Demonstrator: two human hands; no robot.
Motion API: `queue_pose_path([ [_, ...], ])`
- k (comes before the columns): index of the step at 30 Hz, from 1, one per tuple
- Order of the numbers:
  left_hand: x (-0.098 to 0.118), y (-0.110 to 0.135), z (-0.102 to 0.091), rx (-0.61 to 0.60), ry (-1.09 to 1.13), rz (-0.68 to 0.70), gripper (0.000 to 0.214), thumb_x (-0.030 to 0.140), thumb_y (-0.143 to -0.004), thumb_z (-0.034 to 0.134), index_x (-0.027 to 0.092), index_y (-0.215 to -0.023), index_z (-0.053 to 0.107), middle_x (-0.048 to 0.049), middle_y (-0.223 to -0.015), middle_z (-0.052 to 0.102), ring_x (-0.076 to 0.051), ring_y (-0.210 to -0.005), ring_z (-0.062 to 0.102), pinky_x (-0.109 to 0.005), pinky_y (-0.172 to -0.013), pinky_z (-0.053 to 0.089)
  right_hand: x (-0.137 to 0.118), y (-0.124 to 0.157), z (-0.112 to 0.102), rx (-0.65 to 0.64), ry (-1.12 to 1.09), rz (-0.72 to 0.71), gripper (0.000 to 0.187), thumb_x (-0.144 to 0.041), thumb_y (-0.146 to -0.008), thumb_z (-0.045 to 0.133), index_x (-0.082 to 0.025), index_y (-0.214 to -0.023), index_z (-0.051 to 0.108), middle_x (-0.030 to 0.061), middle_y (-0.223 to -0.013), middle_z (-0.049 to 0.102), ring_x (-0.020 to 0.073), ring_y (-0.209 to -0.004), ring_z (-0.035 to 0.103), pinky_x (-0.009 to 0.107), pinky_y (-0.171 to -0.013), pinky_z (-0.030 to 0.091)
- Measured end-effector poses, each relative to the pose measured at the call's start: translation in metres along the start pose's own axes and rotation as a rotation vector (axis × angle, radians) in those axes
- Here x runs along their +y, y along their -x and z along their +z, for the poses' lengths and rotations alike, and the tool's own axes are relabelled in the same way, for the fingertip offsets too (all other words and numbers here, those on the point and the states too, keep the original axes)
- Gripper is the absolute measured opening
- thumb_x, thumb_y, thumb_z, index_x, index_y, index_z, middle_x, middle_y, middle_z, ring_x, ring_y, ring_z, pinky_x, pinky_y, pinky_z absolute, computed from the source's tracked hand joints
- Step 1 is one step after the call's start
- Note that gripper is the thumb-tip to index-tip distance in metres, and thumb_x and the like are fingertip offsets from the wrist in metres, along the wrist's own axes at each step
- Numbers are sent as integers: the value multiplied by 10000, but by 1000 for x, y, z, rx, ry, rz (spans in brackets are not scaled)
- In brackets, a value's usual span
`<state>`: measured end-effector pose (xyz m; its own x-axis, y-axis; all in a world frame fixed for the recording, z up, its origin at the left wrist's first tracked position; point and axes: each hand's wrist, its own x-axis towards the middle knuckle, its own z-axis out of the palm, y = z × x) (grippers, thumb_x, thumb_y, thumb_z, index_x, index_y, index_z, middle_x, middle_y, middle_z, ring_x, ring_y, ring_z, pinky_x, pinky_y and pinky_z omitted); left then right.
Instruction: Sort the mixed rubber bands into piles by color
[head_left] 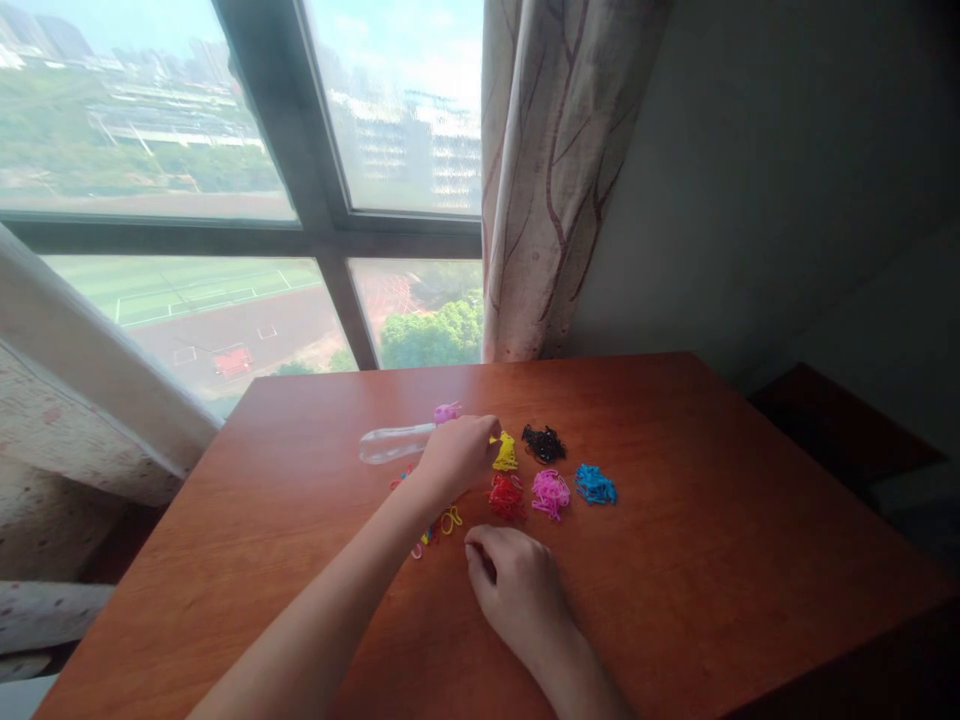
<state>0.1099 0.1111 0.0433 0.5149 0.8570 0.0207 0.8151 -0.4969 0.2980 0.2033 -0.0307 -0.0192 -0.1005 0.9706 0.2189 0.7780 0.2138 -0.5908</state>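
Observation:
My left hand reaches over the table to the pile of yellow rubber bands. Its fingers are pinched together at the pile's left edge; whatever lies between the fingertips is too small to make out. Lower down, my right hand rests near the table top with thumb and fingers curled closed, and its fingertips hide any small thing in them. Between my hands is the red rubber band pile, with a pink pile to its right. Loose mixed-colour rubber bands lie partly hidden behind my left forearm.
A black rubber band pile and a blue one sit farther right. Behind my left hand lies a clear plastic container, beside a purple-pink item. The brown wooden table stands by a window and a curtain.

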Motion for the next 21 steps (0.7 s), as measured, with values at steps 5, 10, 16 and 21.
queue_pose_path([
  [5,-6,5,-1,12,-4,-17,249,261,-880,535,197,-1080,670,-66,-829,742,-211,-789,689,-268,-684,473,0,0,1,4,5,1,174,-117,-863,512,-233,-855,642,-17,-767,685,146,-706,626,229,-635,350],
  [10,-17,43,-12,34,6,-37,222,292,-906,489,215,-1030,656,-38,-806,732,-191,-729,668,-248,-630,422,-1,1,-1,0,3,-2,164,-121,-863,508,-229,-860,631,-11,-770,685,149,-710,623,230,-631,336],
  [16,-34,106,-10,11,93,-91,198,297,-920,458,228,-883,640,-5,-794,706,-153,-673,629,-225,-591,387,-4,0,-4,-17,39,12,154,-129,-873,501,-229,-829,609,-14,-735,662,145,-685,602,245,-610,296],
  [21,-48,142,5,6,135,-139,213,323,-936,439,245,-917,636,16,-777,694,-147,-667,627,-226,-610,403,-3,0,-1,-18,53,22,155,-135,-884,492,-229,-828,601,-21,-719,645,137,-661,581,255,-605,275],
])
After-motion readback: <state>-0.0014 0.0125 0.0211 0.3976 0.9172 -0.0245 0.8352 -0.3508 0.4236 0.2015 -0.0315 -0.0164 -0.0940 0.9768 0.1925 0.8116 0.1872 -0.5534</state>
